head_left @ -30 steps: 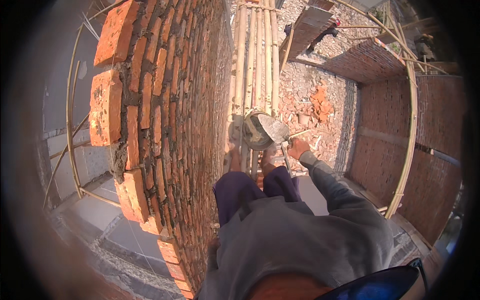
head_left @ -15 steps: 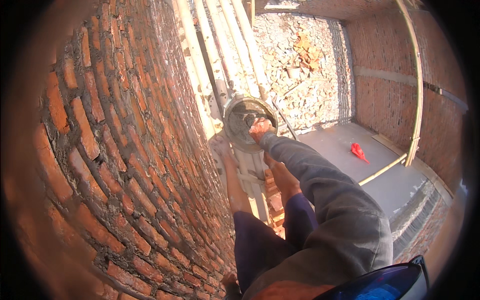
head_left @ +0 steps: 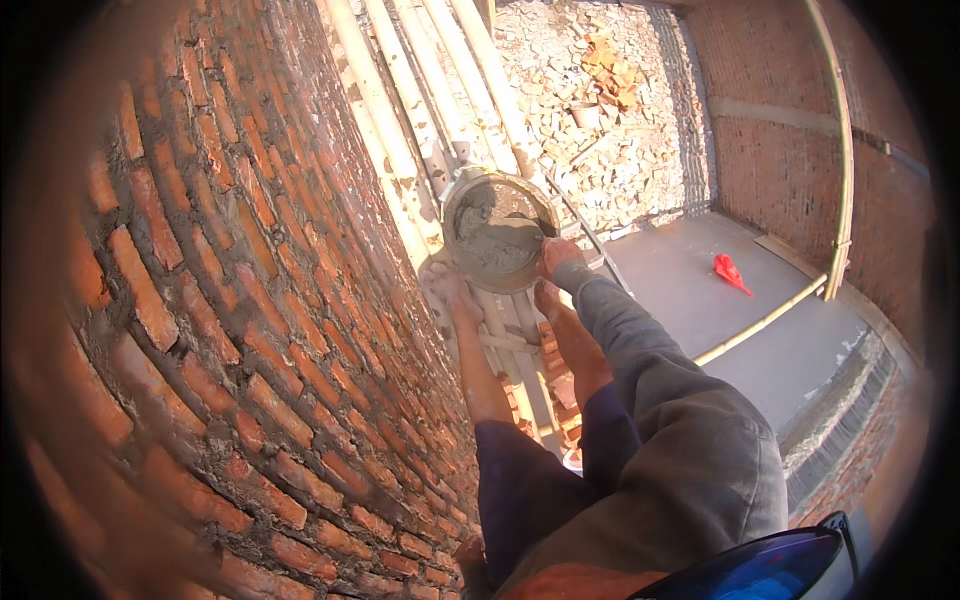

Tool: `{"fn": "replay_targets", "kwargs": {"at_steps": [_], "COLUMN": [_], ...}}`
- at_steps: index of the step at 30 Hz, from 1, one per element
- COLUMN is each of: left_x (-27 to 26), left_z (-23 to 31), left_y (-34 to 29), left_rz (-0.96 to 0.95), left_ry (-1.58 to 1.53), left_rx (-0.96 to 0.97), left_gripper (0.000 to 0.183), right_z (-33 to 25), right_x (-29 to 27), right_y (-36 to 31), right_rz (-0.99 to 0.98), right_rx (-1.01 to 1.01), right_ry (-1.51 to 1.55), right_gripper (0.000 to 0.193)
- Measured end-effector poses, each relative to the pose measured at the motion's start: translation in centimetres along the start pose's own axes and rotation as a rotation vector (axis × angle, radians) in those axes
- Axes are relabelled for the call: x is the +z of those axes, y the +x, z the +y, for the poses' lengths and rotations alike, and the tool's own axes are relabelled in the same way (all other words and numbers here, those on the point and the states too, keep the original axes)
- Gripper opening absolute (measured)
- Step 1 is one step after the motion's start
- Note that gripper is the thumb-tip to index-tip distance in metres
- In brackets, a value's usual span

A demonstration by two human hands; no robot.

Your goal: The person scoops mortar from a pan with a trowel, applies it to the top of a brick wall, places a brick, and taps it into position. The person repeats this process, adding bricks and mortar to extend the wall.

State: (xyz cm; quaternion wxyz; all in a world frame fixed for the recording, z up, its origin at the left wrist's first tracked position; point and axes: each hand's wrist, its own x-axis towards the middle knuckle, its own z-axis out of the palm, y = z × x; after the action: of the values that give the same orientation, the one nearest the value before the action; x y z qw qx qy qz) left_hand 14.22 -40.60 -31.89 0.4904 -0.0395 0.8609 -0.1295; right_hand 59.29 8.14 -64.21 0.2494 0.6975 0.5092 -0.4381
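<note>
A round bucket [head_left: 450,225] of wet grey mortar [head_left: 480,205] stands on the bamboo poles just beyond my bare feet. My right hand [head_left: 560,254] is at the bucket's right rim, closed round the handle of a trowel [head_left: 522,232]. The trowel's blade lies in the mortar and is coated with it, so its outline is hard to see. My left hand [head_left: 469,552] shows only in small part low in the picture, beside the brick wall [head_left: 250,330]. Its fingers cannot be made out.
Bamboo poles [head_left: 415,100] run away beneath the bucket, close along the wall. To the right and lower down lie a grey slab [head_left: 670,280] with a red bag-like thing [head_left: 731,272] and broken bricks [head_left: 560,130]. An upright bamboo pole [head_left: 843,150] meets a crosswise one [head_left: 760,322].
My right hand has drawn back from inside the bucket to its right rim. More of the mortar and the trowel now shows. The view has shifted slightly.
</note>
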Motion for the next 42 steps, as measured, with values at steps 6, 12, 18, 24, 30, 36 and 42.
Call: {"fn": "replay_targets", "kwargs": {"at_steps": [6,12,18,24,30,36,42], "left_x": [-0.2,-0.2,-0.6,-1.1,0.4,3.2,2.3], "left_z": [0.8,0.7,0.2,4.2,6.4,10.0,18.4], "left_y": [0.7,1.8,2.0,0.0,0.3,-0.4,-8.2], "left_rz": [-0.012,-0.017,0.002,-0.084,-0.139,-0.048,-0.247], "left_ry": [0.017,0.052,0.14,-0.029,-0.209,-0.253,-0.754], "left_rx": [0.013,0.054,0.125,0.1,0.185,0.303,0.637], "left_gripper": [0.042,0.043,0.044,0.043,0.035,0.033,0.035], "right_z": [2.6,0.0,5.4,8.2,11.0,12.5,9.8], "right_x": [0.7,5.7,4.2,1.7,-2.6,-13.8,-26.8], "right_y": [-3.6,2.3,1.9,-1.4,-7.4,-19.7,-31.6], "right_rz": [0.103,0.105,-0.121,-0.06,0.057,0.103,0.043], "right_rx": [0.081,-0.224,-0.352,-0.277,-0.472,-0.477,-0.674], "right_ry": [-0.038,-0.057,-0.083,0.121,0.146,0.16,0.072], "right_gripper": [0.03,0.026,0.034,0.036,0.041,0.036,0.042]}}
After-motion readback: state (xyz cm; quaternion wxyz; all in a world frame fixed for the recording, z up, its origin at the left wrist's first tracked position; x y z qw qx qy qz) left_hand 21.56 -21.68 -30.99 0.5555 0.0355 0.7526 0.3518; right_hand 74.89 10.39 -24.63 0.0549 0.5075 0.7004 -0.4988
